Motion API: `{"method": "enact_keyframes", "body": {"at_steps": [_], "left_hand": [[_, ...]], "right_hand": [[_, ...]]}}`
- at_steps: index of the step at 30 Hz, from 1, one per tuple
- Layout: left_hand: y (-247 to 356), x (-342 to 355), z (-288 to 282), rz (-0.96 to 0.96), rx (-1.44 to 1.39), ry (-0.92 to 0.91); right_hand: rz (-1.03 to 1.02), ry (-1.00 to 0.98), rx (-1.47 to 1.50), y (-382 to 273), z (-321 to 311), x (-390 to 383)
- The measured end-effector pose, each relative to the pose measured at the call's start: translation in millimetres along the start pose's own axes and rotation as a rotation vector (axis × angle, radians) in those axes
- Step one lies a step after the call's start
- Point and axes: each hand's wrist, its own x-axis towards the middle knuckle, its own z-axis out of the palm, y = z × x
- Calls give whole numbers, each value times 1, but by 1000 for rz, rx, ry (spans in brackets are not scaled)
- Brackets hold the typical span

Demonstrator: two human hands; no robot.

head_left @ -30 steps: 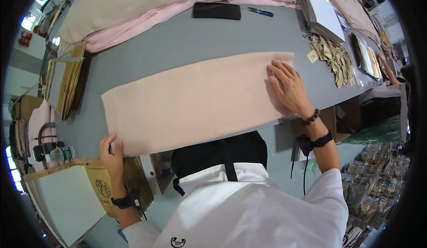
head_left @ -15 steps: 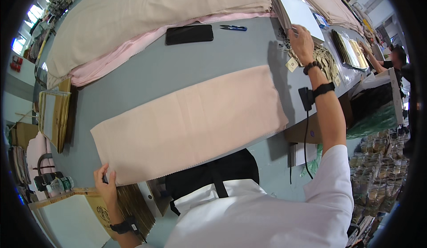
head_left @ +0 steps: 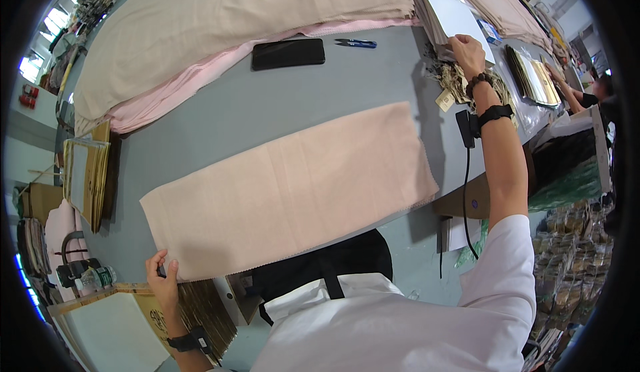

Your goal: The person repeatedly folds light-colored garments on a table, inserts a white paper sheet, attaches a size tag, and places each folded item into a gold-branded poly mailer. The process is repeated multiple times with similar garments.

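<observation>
A folded pale-pink cloth (head_left: 290, 189) lies slantwise on the grey table, its near edge close to the table's front. At its near left corner is my left hand (head_left: 162, 282), thumb and fingers apart, with a small dark thing at a finger that I cannot make out. My right hand (head_left: 469, 53) is over the near end of a stack of white cards (head_left: 450, 15), fingers curled together. Whether a card is pinched in them is hidden. Just below that hand lies a heap of beige hang tags with cords (head_left: 448, 77).
Beyond the cloth lie a black phone (head_left: 288, 53) and blue-handled thread snips (head_left: 357, 43). A large beige cloth pile (head_left: 253, 5) fills the far side. Brown boards (head_left: 93, 172) stand at the left edge. A co-worker's arm (head_left: 565, 92) reaches toward packaged cards (head_left: 533, 79) at right.
My right hand has shifted rightward from the card stack's left edge onto its top, its fingers more curled. My left hand stays at the cloth's corner. The view has moved slightly.
</observation>
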Motion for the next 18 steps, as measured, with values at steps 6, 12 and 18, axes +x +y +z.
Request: {"method": "enact_keyframes", "body": {"at_steps": [6,12,18], "left_hand": [[5,0,0,15,7,2],[2,2,-1,31,17,-19],[1,2,0,47,16,-12]], "right_hand": [[-209,106,-423,2,12,-5],[-243,64,-274,4,5,-13],[-232,58,-266,-2,6,-7]]}}
